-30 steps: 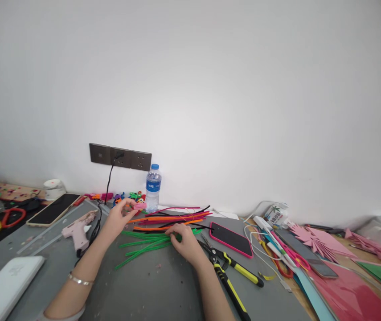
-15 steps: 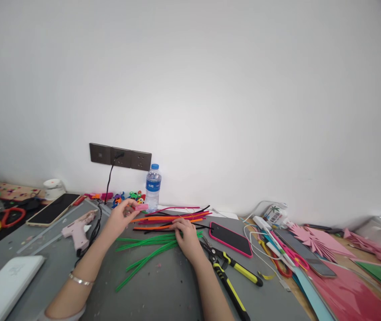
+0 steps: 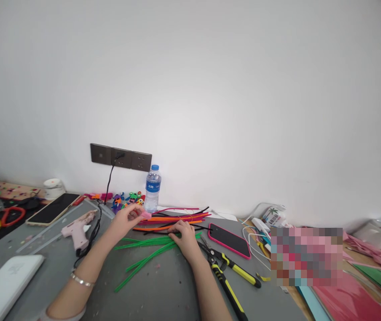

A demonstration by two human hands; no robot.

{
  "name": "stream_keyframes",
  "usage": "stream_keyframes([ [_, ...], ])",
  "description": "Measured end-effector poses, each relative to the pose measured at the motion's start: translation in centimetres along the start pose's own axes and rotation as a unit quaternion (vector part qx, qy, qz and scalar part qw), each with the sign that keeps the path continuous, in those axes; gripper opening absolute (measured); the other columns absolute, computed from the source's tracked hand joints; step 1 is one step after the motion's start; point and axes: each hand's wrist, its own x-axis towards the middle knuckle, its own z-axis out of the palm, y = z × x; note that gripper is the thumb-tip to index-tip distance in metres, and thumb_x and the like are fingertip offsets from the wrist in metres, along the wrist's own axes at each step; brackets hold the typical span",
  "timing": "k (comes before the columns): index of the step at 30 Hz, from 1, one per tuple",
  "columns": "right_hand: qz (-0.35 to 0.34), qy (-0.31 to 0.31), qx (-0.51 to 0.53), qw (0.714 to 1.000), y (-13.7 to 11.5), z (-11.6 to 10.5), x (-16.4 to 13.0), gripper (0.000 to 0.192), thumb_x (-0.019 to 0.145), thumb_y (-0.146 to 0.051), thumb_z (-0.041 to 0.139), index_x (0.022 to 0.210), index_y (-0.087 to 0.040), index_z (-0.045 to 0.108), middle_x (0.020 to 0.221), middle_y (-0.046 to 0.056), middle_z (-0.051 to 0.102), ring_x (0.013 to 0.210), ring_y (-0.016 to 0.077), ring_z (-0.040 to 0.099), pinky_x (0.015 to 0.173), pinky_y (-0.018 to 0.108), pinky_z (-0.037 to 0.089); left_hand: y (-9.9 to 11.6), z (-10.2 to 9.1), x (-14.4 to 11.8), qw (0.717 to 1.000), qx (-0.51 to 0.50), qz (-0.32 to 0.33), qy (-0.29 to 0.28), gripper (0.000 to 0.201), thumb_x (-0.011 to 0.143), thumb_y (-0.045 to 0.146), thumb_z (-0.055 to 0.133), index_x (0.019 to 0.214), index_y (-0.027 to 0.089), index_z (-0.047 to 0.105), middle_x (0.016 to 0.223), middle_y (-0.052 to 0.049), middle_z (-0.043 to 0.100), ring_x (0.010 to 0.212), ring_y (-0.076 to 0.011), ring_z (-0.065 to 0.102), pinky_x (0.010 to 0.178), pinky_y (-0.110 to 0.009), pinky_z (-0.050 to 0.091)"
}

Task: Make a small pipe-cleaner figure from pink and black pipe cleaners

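My left hand (image 3: 129, 219) is raised over the back of the grey mat, thumb and fingers pinched on a small pink piece (image 3: 146, 215) whose kind I cannot make out. Several green pipe cleaners (image 3: 150, 256) fan out in front of it. My right hand (image 3: 184, 238) rests on their right ends with bent fingers, the thumb apart from the index finger. Just behind the fingertips lies a bundle of orange, red and black pipe cleaners (image 3: 168, 219).
A water bottle (image 3: 153, 189) stands by the wall. Yellow-black pliers (image 3: 228, 276) and a pink-edged phone (image 3: 229, 240) lie to the right. On the left are a glue gun (image 3: 77, 232) with its cord, a white power bank (image 3: 8, 285) and another phone (image 3: 54, 208).
My left hand has moved slightly to the right and down with the pink piece, which now appears turned. My right hand has shifted a little over the pipe cleaners.
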Motion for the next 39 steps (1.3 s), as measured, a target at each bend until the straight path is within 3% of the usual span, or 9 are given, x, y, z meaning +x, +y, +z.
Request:
stream_keyframes([
  [6, -0.017, 0.0, -0.016, 1.0, -0.8, -0.1, -0.2, 0.015, 0.084, -0.012, 0.055, 0.077, -0.022, 0.065, 0.085, 0.002, 0.065, 0.088, 0.0215, 0.055, 0.08, 0.035, 0.033, 1.0, 0.4, -0.4, 0.997, -0.017, 0.002, -0.075, 0.012, 0.083, 0.029, 0.056, 0.09, 0.021, 0.062, 0.089, -0.005, 0.073, 0.077, -0.0203, 0.066, 0.067, -0.03, 0.051],
  [11, -0.037, 0.034, 0.016, 0.999, -1.3, -0.8, -0.1, 0.015, 0.087, -0.014, 0.05, 0.08, -0.022, 0.061, 0.084, 0.002, 0.066, 0.086, 0.0205, 0.055, 0.082, 0.035, 0.033, 0.9, 0.7, -0.4, 0.998, 0.012, 0.009, -0.053, 0.01, 0.08, 0.028, 0.057, 0.084, 0.02, 0.061, 0.082, -0.003, 0.071, 0.071, -0.0188, 0.064, 0.065, -0.028, 0.05],
  [16, -0.013, 0.151, 0.067, 0.986, -1.2, -1.8, 0.0, 0.014, 0.088, -0.022, 0.047, 0.084, -0.021, 0.061, 0.086, 0.005, 0.068, 0.084, 0.0221, 0.059, 0.085, 0.038, 0.035, 0.3, 0.2, -0.1, 1.0, -0.001, 0.0, -0.007, 0.012, 0.081, 0.031, 0.057, 0.086, 0.02, 0.06, 0.085, -0.004, 0.071, 0.074, -0.0187, 0.063, 0.066, -0.028, 0.049],
  [22, 0.023, 0.286, 0.188, 0.939, -0.4, -2.6, 0.1, 0.019, 0.085, -0.025, 0.047, 0.094, -0.019, 0.063, 0.094, 0.009, 0.07, 0.09, 0.0237, 0.063, 0.084, 0.038, 0.045, 0.3, -0.1, 0.0, 0.999, -0.013, -0.014, 0.043, 0.019, 0.079, 0.037, 0.06, 0.086, 0.019, 0.061, 0.085, -0.005, 0.07, 0.074, -0.0201, 0.063, 0.065, -0.029, 0.05],
  [26, 0.062, 0.344, 0.248, 0.903, -0.3, -3.4, 0.0, 0.025, 0.085, -0.032, 0.051, 0.099, -0.017, 0.065, 0.097, 0.01, 0.073, 0.094, 0.024, 0.066, 0.086, 0.038, 0.047, 1.1, 0.4, -0.3, 0.998, -0.045, -0.024, -0.045, 0.02, 0.08, 0.037, 0.059, 0.087, 0.019, 0.063, 0.086, -0.007, 0.074, 0.076, -0.0222, 0.067, 0.069, -0.032, 0.052],
  [29, 0.052, 0.385, 0.256, 0.885, -0.4, -4.3, -0.3, 0.024, 0.086, -0.035, 0.053, 0.098, -0.017, 0.064, 0.097, 0.011, 0.074, 0.097, 0.024, 0.065, 0.088, 0.038, 0.046, 1.6, 0.7, -0.5, 0.996, -0.018, -0.025, -0.089, 0.017, 0.078, 0.035, 0.06, 0.084, 0.019, 0.066, 0.082, -0.007, 0.074, 0.071, -0.022, 0.067, 0.065, -0.032, 0.051],
  [32, 0.06, 0.425, 0.287, 0.856, -0.6, -5.0, -0.7, 0.026, 0.088, -0.04, 0.052, 0.1, -0.017, 0.057, 0.093, 0.011, 0.074, 0.077, 0.02, 0.066, 0.072, 0.033, 0.049, 1.9, 0.9, -0.6, 0.993, -0.008, -0.024, -0.118, 0.016, 0.078, 0.033, 0.06, 0.08, 0.019, 0.067, 0.074, -0.005, 0.074, 0.068, -0.0214, 0.067, 0.063, -0.031, 0.05],
  [35, 0.101, 0.453, 0.331, 0.822, -0.2, -5.3, -0.6, 0.029, 0.088, -0.044, 0.052, 0.101, -0.018, 0.051, 0.075, 0.005, 0.071, 0.048, 0.0127, 0.052, 0.049, 0.025, 0.039, 1.9, 0.9, -0.8, 0.987, -0.031, -0.022, -0.155, 0.016, 0.079, 0.033, 0.058, 0.08, 0.018, 0.066, 0.071, -0.005, 0.075, 0.067, -0.0206, 0.068, 0.064, -0.03, 0.05],
  [39, 0.114, 0.457, 0.417, 0.777, 0.8, -4.9, 0.1, 0.029, 0.085, -0.046, 0.055, 0.099, -0.021, 0.049, 0.056, -0.007, 0.052, 0.043, 0.0092, 0.041, 0.043, 0.021, 0.031, 1.7, 1.1, -0.9, 0.986, -0.035, -0.03, -0.16, 0.015, 0.079, 0.032, 0.058, 0.079, 0.019, 0.065, 0.069, -0.005, 0.074, 0.065, -0.0206, 0.068, 0.062, -0.03, 0.049],
])
